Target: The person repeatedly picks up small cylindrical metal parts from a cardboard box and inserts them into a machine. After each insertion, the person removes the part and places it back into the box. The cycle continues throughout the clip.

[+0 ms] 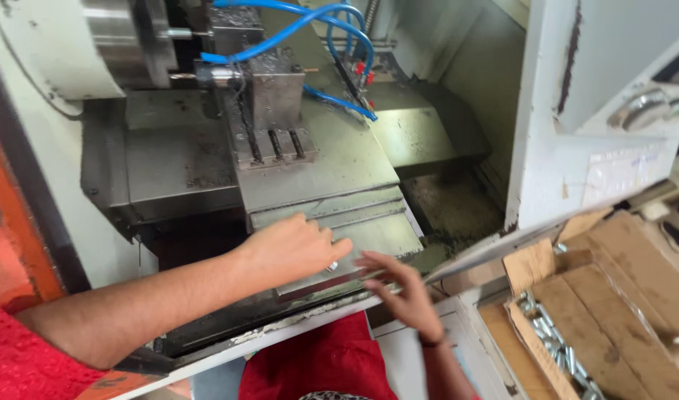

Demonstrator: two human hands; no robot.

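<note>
Left hand (291,248) pinches a small metal part (332,266) on the machine's sloped steel cover (339,222), right hand (405,292) loose-fingered just beside it. One cardboard box (613,281) of shiny metal pieces (558,348) sits at 4 o'clock, blue hoses (302,22) at 12.

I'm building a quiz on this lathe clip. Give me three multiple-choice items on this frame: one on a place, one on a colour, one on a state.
1. Where is the cardboard box of metal parts?
A. lower right, outside the machine
B. on the slide
C. upper left

2. What colour are the hoses above the tool block?
A. red
B. blue
C. yellow

3. How does the left hand lie?
A. clenched around a hose
B. raised in the air
C. resting on the sloped metal cover

Answers: 1 A, the box sits right of the white door frame. 2 B, they loop bright blue. 3 C, its fingers lie on the cover, a small metal piece at the thumb; the right hand hovers beside it, fingers spread.
</note>
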